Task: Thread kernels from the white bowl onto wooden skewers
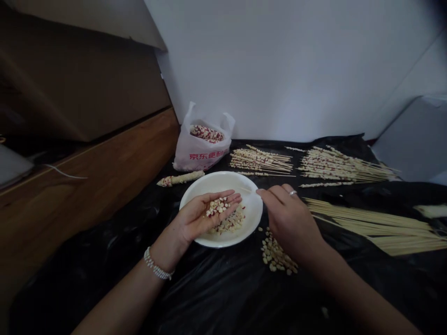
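My left hand [209, 211] is palm up over a white bowl [256, 204], fingers stretched out, cradling a small heap of corn kernels [218, 206], cream and dark red. More loose kernels [232, 223] lie in the bowl beneath it. At the bowl's right rim, my right hand [288, 218] is closed in a pinch on a thin bamboo skewer [246, 190], which points left toward the left fingertips and shows only faintly. Below the right hand, a pile of pale kernels [275, 256] rests on black plastic sheeting [216, 298].
Behind the bowl stand a white plastic bag [199, 151] holding corn cobs [206, 133] and a partly stripped cob [179, 178]. Kernel-threaded skewers [258, 160] lie in two bunches at the back; bare skewers [380, 225] lie at right. A cardboard box [80, 70] is at left.
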`<state>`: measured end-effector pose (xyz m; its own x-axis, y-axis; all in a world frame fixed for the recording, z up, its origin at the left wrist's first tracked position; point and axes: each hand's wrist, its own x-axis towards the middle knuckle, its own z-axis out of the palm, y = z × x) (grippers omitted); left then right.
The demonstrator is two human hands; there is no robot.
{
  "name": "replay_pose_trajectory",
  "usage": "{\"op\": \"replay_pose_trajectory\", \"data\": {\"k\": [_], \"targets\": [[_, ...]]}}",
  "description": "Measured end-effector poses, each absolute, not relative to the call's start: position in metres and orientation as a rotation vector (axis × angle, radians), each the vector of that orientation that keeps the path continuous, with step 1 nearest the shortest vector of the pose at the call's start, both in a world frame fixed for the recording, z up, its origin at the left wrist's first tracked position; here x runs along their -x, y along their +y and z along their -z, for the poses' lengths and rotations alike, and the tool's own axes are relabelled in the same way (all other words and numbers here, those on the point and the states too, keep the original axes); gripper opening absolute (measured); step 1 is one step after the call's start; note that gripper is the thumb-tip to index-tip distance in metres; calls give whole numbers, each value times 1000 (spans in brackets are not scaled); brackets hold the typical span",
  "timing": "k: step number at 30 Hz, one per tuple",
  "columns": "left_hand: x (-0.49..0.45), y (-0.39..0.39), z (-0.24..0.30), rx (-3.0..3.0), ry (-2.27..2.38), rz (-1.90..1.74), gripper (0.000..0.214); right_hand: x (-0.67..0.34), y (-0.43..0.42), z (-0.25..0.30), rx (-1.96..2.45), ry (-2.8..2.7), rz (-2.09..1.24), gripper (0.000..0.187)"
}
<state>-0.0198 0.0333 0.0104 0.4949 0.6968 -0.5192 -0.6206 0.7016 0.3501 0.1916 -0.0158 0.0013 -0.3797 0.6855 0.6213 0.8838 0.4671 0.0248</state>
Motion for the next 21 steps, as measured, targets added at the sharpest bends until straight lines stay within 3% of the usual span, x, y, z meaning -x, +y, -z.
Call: {"op": "replay_pose_trajectory", "data": {"k": [8,14,21], "targets": [[18,26,-8,-189,557,-697,36,-192,-30,21,1125,-2142,683,37],[21,25,-4,-192,575,-761,15,-186,-33,25,1099,-2154,637,36],[21,34,-6,-136,764,-872,36,-188,-32,28,1119,-2177,589,31]]}}
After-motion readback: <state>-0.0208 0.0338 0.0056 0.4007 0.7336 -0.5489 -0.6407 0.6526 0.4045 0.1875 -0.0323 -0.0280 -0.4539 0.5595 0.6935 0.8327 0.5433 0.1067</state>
